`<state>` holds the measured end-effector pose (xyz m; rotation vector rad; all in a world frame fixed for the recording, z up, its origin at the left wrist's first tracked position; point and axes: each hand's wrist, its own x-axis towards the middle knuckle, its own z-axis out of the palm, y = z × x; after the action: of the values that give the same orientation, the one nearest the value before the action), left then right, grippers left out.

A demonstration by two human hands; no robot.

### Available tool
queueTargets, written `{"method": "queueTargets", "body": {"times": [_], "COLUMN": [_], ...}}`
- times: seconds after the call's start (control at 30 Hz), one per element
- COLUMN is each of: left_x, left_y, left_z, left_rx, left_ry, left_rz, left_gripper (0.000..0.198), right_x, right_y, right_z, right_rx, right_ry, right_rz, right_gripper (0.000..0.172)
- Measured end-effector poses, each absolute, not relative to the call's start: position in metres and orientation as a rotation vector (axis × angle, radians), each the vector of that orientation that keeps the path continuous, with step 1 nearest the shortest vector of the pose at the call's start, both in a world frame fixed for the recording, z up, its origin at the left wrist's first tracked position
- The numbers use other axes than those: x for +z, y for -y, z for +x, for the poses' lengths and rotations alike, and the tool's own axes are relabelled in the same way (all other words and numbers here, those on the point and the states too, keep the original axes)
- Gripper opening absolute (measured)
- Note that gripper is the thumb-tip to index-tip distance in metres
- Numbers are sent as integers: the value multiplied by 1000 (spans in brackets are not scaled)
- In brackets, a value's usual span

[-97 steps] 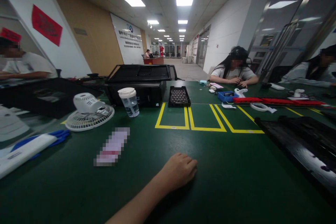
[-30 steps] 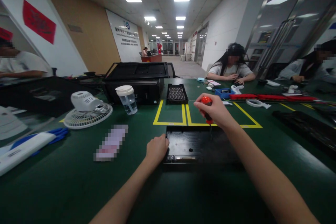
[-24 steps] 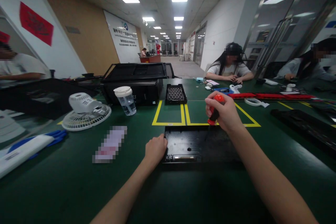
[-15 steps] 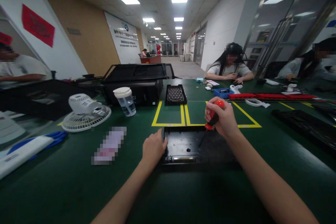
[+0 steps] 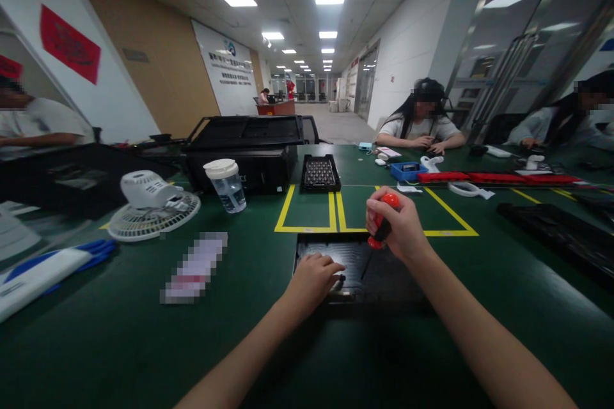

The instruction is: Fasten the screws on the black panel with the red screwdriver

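Desk (image 5: 345, 364) comes first as I watch from far off, and the black tray (image 5: 354, 255) lies on it right in front, open side up, I think so its inside is easy to reach. The left hand (image 5: 313, 280) is over the tray's left part, fingers bent and a bit apart; I cannot tell if they touch it, but a hand there could stop it sliding. The right hand (image 5: 407, 223) has its fingers clamped on the red and black screwdriver (image 5: 382, 230), thin tip leaning down at the tray; I guess that is for a strong hold. Past it, yellow tape (image 5: 307, 230) maybe marks spots for things. Farther off I see a cup (image 5: 230, 188), its lid likely there to stop spills, beside a big black case (image 5: 269, 172)
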<state>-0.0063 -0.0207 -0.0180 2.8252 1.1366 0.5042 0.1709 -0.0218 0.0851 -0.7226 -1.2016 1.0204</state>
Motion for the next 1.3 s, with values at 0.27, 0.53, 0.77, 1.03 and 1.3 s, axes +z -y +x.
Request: {"method": "queueTargets", "body": {"times": [0.27,0.53,0.77,1.03,1.3], "left_x": [-23,-20,-28,-22,-13], "left_y": [19,19,17,23,27], "left_z": [2,1,0,-4,-14], "left_rx": [405,315,419,641,902], "left_ry": [-1044,-1082,-1200,-1240,-1068], "left_rz": [3037,2993,2895,2749,2323], "left_gripper": [24,9,8,11,13], "right_x": [90,91,91,97,102], "right_y": [30,34,37,43,50], "right_z": [169,165,163,162,160], "right_rx": [1003,1008,1014,1002,970], "right_ry": [1249,1272,1280,1259,1191], "right_rz": [-721,-727,-739,-700,-548], "right_gripper": [14,13,13,13,12]}}
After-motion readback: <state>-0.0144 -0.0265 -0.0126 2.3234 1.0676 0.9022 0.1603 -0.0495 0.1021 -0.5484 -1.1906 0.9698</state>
